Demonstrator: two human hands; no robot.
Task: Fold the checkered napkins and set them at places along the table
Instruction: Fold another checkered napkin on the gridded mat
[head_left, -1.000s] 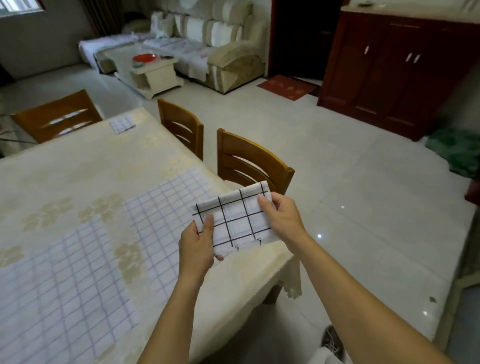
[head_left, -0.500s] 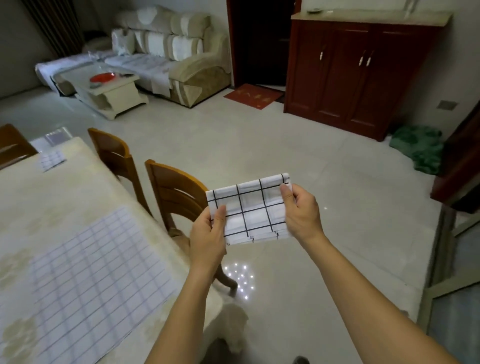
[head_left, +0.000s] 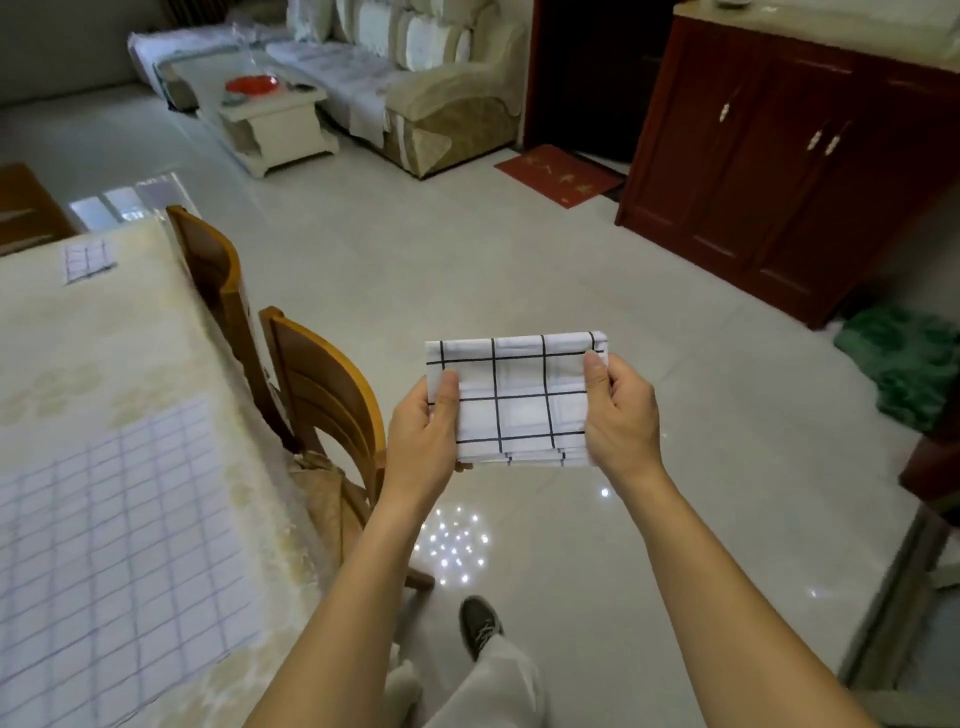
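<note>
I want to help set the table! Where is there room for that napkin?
Bare table lies between the far napkin and the spread cloth, beside the chairs, free for the held napkin. A strip runs along the cloth's right edge. The near end is covered by that cloth.

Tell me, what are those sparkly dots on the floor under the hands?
Head view: the cluster of white dots is glare, likely lights mirrored in the glossy pale tiled floor, below the folded white black-checked napkin that left hand and right hand grip; lower corners look blurred.
</note>
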